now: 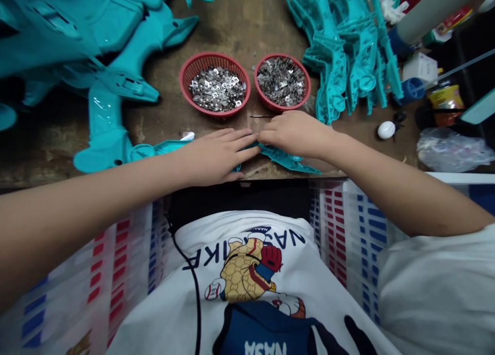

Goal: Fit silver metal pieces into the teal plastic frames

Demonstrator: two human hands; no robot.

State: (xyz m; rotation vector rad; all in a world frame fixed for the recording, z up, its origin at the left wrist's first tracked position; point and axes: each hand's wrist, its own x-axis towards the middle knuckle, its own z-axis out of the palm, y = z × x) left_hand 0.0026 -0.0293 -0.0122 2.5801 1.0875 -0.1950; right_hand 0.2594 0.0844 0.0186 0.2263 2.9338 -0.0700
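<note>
A teal plastic part (pixel 288 159) lies along the front edge of the wooden table, mostly covered by my hands. My left hand (pixel 216 156) rests palm down on it with the fingers spread. Beside its fingertips, my right hand (pixel 296 133) is closed over the part, its fingers bent together; what they pinch is hidden. A thin dark rod (pixel 262 116) shows by the right knuckles. Just beyond my hands stand two red baskets, the left one (pixel 185 79) with flat shiny metal pieces and the right one (pixel 307 89) with small metal clips.
Teal shells (pixel 104 25) are piled at the back left, and more teal parts (pixel 328 61) lie at the back right. A white round object (pixel 386 130) and a plastic bag (pixel 452 149) sit at the right. Plastic crates (pixel 348 226) flank my lap.
</note>
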